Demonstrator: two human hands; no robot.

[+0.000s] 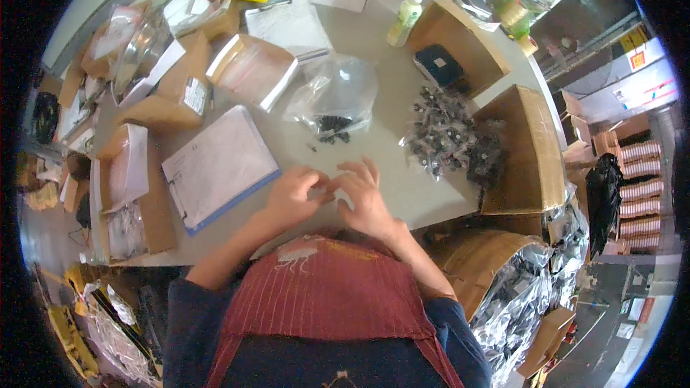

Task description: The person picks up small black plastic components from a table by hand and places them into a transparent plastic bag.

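In the middle of the near table edge, my left hand (296,192) has its fingers curled together in a pinch. Whatever it may hold is too small to make out. My right hand (364,197) meets its fingertips from the right, with thumb and fingers apart and nothing visible in them. Just beyond both hands lies a small heap of black parts (335,128) at the mouth of a clear plastic bag (348,90). To the right, a larger pile of small bagged black parts (442,133) spreads over the table. A clipboard with paper (219,165) lies left of my left hand.
Cardboard boxes (521,151) stand at the right, one holding a dark object (438,65). A bottle (405,20) is upright at the back. More open boxes (255,68) and a second stack of paper (289,29) occupy the left and rear. Silvery bags (514,294) fill a carton at lower right.
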